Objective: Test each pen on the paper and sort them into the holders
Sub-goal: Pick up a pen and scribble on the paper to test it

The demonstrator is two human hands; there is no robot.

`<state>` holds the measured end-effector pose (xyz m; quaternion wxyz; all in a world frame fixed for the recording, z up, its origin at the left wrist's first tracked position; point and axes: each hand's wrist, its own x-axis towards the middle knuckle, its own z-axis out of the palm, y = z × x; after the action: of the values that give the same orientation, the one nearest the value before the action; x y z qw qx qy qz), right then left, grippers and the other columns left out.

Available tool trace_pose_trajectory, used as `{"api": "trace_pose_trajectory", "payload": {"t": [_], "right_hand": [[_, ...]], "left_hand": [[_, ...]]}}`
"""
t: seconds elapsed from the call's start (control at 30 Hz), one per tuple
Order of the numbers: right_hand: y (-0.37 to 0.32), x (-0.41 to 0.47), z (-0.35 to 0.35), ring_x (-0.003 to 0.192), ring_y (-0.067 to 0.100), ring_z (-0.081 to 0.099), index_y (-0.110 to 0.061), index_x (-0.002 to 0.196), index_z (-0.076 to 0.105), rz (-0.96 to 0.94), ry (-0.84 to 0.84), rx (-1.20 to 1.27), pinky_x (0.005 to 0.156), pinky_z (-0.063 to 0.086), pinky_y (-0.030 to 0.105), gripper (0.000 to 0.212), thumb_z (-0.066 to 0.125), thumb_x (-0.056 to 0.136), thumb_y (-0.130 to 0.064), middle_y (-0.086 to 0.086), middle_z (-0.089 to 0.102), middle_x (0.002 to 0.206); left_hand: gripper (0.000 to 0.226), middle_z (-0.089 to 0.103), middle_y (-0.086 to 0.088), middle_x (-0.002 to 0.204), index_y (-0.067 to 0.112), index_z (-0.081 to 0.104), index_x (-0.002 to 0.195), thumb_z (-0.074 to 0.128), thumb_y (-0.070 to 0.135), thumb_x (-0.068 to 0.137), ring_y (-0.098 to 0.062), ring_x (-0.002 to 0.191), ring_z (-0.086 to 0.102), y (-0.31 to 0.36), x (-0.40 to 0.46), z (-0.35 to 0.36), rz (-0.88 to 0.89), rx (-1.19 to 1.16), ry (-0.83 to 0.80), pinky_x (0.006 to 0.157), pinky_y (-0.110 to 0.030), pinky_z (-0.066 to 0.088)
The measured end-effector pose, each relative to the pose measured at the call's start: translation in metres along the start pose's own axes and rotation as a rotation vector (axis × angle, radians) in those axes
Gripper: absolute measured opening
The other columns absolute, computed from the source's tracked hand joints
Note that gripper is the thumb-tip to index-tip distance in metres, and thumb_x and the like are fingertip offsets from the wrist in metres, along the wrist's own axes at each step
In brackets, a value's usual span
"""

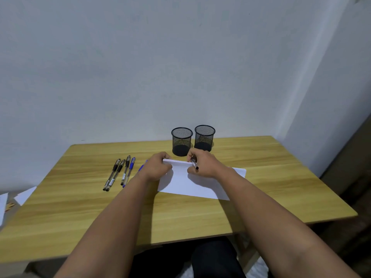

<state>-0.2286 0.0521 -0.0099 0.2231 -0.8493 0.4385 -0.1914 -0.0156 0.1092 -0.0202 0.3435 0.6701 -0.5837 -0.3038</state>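
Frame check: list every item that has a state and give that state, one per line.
Left holder: upright, empty.
Right holder: upright, empty.
Paper: flat, far edge lifted.
Four pens: lying loose.
Left hand: gripping paper edge.
Right hand: holding a pen.

6 pens (pixel 118 172), 2 mesh holders (pixel 181 141), 1 paper sheet (pixel 192 185).

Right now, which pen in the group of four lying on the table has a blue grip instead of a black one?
The rightmost pen of the four, nearest the left hand: its grip and cap are blue, while the other three pens have black ones.
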Motion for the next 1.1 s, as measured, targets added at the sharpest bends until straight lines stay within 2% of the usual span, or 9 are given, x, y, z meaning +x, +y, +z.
{"api": "trace_pose_trajectory", "payload": {"t": [0.1, 0.23, 0.4, 0.57, 0.7, 0.8, 0.93, 1.03, 1.1], "right_hand": [[-0.003, 0.002, -0.004, 0.073, 0.017, 0.049, -0.024, 0.1, 0.055, 0.003, -0.038, 0.01, 0.073, 0.04, 0.036, 0.032, 0.076, 0.079, -0.012, -0.007, 0.057, 0.081], [-0.004, 0.004, -0.008, 0.069, 0.012, 0.047, -0.022, 0.102, 0.053, 0.011, -0.056, 0.02, 0.068, 0.039, 0.034, 0.038, 0.08, 0.077, -0.011, -0.007, 0.055, 0.082], [-0.002, 0.003, -0.011, 0.068, 0.012, 0.049, -0.02, 0.103, 0.052, 0.015, -0.027, 0.027, 0.066, 0.039, 0.035, 0.049, 0.091, 0.073, -0.018, -0.007, 0.057, 0.081], [0.007, -0.001, -0.015, 0.065, 0.01, 0.044, -0.02, 0.1, 0.05, 0.044, 0.002, 0.079, 0.059, 0.035, 0.029, 0.054, 0.097, 0.072, -0.021, -0.008, 0.052, 0.079], [0.009, -0.002, -0.017, 0.071, 0.014, 0.044, -0.019, 0.099, 0.052, 0.052, -0.021, 0.101, 0.063, 0.036, 0.03, 0.053, 0.098, 0.072, -0.019, -0.002, 0.053, 0.085], [0.011, -0.002, -0.02, 0.069, 0.012, 0.043, -0.019, 0.098, 0.053, 0.061, -0.029, 0.113, 0.061, 0.035, 0.028, 0.055, 0.101, 0.071, -0.021, -0.003, 0.052, 0.084], [0.013, -0.003, -0.023, 0.067, 0.01, 0.043, -0.019, 0.098, 0.054, 0.072, -0.019, 0.126, 0.058, 0.033, 0.023, 0.061, 0.105, 0.064, -0.031, -0.007, 0.052, 0.082], [0.017, -0.004, -0.025, 0.072, 0.014, 0.048, -0.016, 0.102, 0.056, 0.092, 0.014, 0.06, 0.063, 0.038, 0.03, 0.069, 0.104, 0.061, -0.043, -0.005, 0.057, 0.084], [0.023, -0.005, -0.027, 0.078, 0.016, 0.053, -0.016, 0.104, 0.057, 0.109, 0.058, 0.041, 0.07, 0.045, 0.036, 0.067, 0.103, 0.064, -0.044, -0.001, 0.063, 0.09]], "left_hand": [[0.014, 0.067, -0.009, 0.103, 0.016, 0.064, 0.105, 0.058, 0.018, 0.092, -0.019, 0.083, 0.059, 0.01, -0.001, 0.001, -0.015, -0.11, -0.022, 0.065, -0.029, 0.044], [0.019, 0.066, 0.0, 0.113, 0.016, 0.068, 0.1, 0.061, 0.033, 0.095, -0.019, 0.101, 0.059, 0.017, -0.003, 0.003, -0.017, -0.198, -0.021, 0.077, -0.032, 0.042], [0.013, 0.065, -0.005, 0.094, 0.018, 0.067, 0.104, 0.063, 0.02, 0.092, -0.017, 0.075, 0.055, 0.024, -0.002, -0.001, -0.086, -0.293, 0.03, 0.062, -0.029, 0.039], [0.008, 0.067, -0.003, 0.093, 0.018, 0.069, 0.098, 0.064, 0.019, 0.091, -0.018, 0.076, 0.056, 0.021, -0.004, -0.008, -0.122, -0.36, 0.096, 0.064, -0.029, 0.041], [0.012, 0.071, -0.002, 0.099, 0.02, 0.076, 0.096, 0.072, 0.015, 0.086, -0.018, 0.082, 0.062, 0.021, -0.008, -0.011, -0.085, -0.369, 0.015, 0.069, -0.028, 0.048], [0.022, 0.072, -0.006, 0.098, 0.019, 0.075, 0.099, 0.066, 0.004, 0.084, -0.02, 0.081, 0.065, 0.021, -0.008, -0.013, -0.088, -0.337, -0.011, 0.067, -0.027, 0.052], [0.021, 0.069, -0.005, 0.092, 0.014, 0.074, 0.094, 0.061, 0.0, 0.086, -0.018, 0.08, 0.061, 0.022, -0.007, -0.013, -0.105, -0.298, 0.023, 0.064, -0.026, 0.048], [0.017, 0.069, -0.003, 0.085, 0.01, 0.074, 0.087, 0.061, 0.0, 0.086, -0.016, 0.074, 0.06, 0.02, -0.004, -0.013, -0.132, -0.302, 0.088, 0.061, -0.024, 0.046], [0.01, 0.07, -0.002, 0.088, 0.004, 0.071, 0.086, 0.061, 0.002, 0.087, -0.015, 0.075, 0.059, 0.016, -0.003, -0.015, -0.163, -0.325, 0.144, 0.062, -0.025, 0.045]]}}
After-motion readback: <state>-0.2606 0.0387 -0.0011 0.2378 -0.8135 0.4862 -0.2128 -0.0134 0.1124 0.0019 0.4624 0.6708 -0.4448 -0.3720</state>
